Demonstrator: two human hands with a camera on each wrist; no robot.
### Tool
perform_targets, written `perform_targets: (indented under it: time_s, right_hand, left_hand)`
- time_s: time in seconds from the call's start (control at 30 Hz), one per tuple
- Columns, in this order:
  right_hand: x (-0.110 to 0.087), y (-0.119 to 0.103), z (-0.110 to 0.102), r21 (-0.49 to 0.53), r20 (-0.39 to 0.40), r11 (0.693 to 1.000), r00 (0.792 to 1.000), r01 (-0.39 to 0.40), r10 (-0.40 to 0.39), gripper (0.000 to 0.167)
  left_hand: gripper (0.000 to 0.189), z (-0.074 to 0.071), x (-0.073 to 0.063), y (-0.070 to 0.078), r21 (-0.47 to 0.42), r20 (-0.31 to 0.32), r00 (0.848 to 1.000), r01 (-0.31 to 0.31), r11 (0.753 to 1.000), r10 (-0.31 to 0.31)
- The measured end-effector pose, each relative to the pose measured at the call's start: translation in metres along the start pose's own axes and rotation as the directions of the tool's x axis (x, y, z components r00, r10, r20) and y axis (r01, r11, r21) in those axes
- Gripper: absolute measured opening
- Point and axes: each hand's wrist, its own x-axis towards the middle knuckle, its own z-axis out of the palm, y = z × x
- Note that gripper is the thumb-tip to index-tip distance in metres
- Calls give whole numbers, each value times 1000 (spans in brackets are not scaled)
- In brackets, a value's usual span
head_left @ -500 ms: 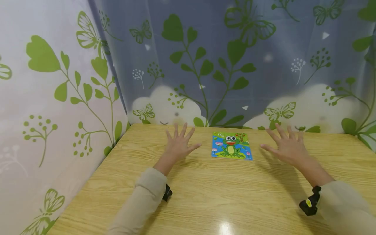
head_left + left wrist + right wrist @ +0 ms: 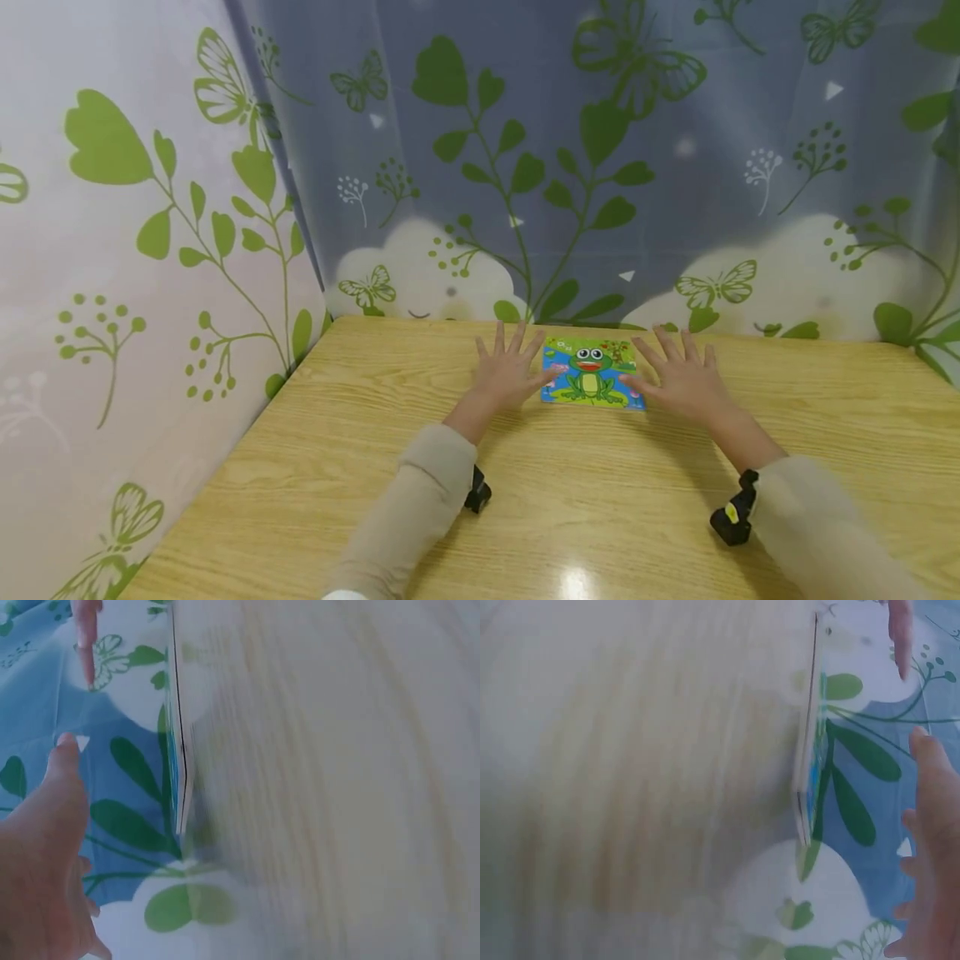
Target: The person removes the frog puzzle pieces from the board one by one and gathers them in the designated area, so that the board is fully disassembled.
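A square picture board point(image 2: 591, 379) with a green cartoon frog lies flat toward the back of the table. My left hand point(image 2: 504, 373) hovers at its left edge, fingers spread and the thumb reaching over the picture. On the other side, my right hand point(image 2: 686, 382) mirrors it, fingers fanned out and thumb over the right edge. Neither hand holds anything. From the left wrist, the board point(image 2: 180, 765) shows edge-on as a thin slab, with the left hand point(image 2: 49, 855) above it. The right wrist view likewise has the board's edge point(image 2: 808, 765) below the right hand point(image 2: 934, 847).
The wood-grain table point(image 2: 570, 500) ends at the back against a blue curtain point(image 2: 675, 192) printed with leaves and butterflies. A pale printed curtain point(image 2: 187, 333) hangs along the left side. A black wrist camera point(image 2: 735, 510) sits at the right sleeve cuff, another point(image 2: 477, 490) at the left.
Both hands have moved inward toward the board, the left hand to the right and the right hand to the left. Their thumbs now overlap its sides. The board has stayed in place.
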Motion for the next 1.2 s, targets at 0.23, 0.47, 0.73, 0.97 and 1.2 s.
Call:
perform_targets:
  time_s: [0.23,0.47,0.73,0.97,1.2]
  right_hand:
    - [9,-11,16,22,-21,1000,1000,-6,6,79]
    - [10,-10,37,44,-25,999,1000,-8,9,78]
    - [7,-2,50,54,-19,998,1000,-20,21,78]
    - [7,-1,56,80,-4,996,1000,-27,28,80]
    - [6,-4,59,95,5,995,999,-38,38,80]
  left_hand:
    - [75,12,12,22,41,8,1000,18,999,-18]
    - [75,29,14,29,-18,-1,1000,18,1000,-18]
    - [75,38,14,27,-77,38,999,20,997,-18]
    - [77,44,15,26,-105,79,997,13,994,-4]
    - [77,47,12,25,-136,116,993,18,991,-2]
